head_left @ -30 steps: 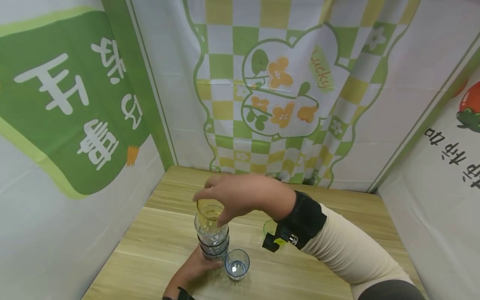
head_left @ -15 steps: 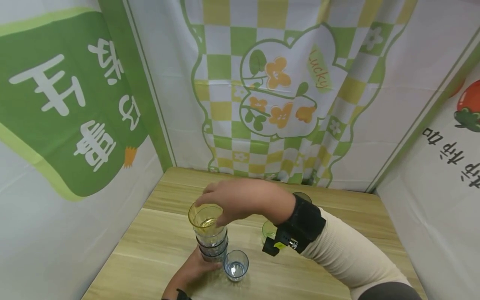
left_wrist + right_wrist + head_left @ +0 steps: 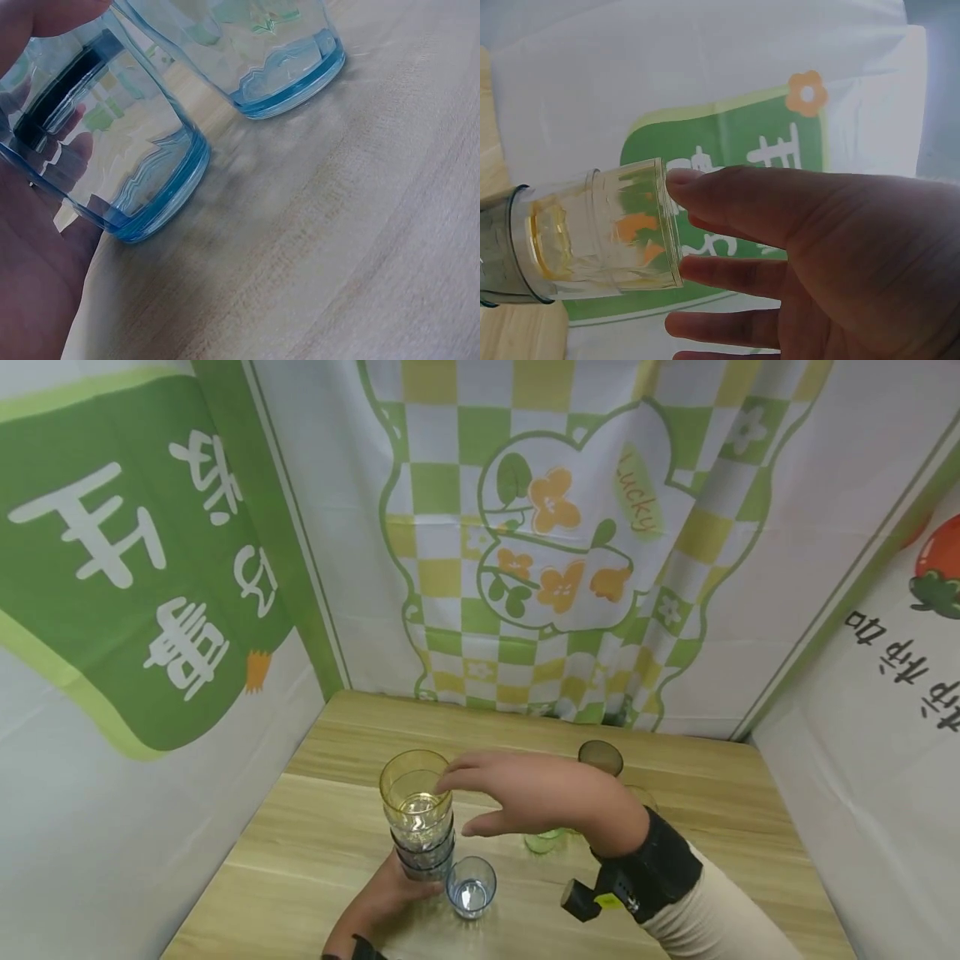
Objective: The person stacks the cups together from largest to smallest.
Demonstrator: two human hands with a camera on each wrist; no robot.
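Currently upright on the worktop [image 3: 270,847], left of centre: a stack of glasses [image 3: 423,842], with a yellow glass [image 3: 415,789] uppermost. Clasped low by the left hand [image 3: 402,883], with thumb and fingers curled around the bottom glass [image 3: 139,161]. Close beside the yellow rim, a right hand [image 3: 536,789] with thumb and fingers spread apart and nothing held; cannot tell about contact with the rim.

Just beside the stack, a separate blue glass [image 3: 471,893], also upright; farther back, a green glass [image 3: 543,841], partly behind the right arm, and a dark glass [image 3: 600,758].

Probably light singly, weightier and easier to tip as a column. Stiff, smooth-walled, likely slippery under damp fingers. Glass or clear plastic, cannot tell which, so best treated as fragile. Steady the column low, around the bottom glass; take the yellow one from outside, just under the rim, thumb opposite fingers. Avoid sideways pushes up high and hard squeezing, for fear of toppling or chipping.
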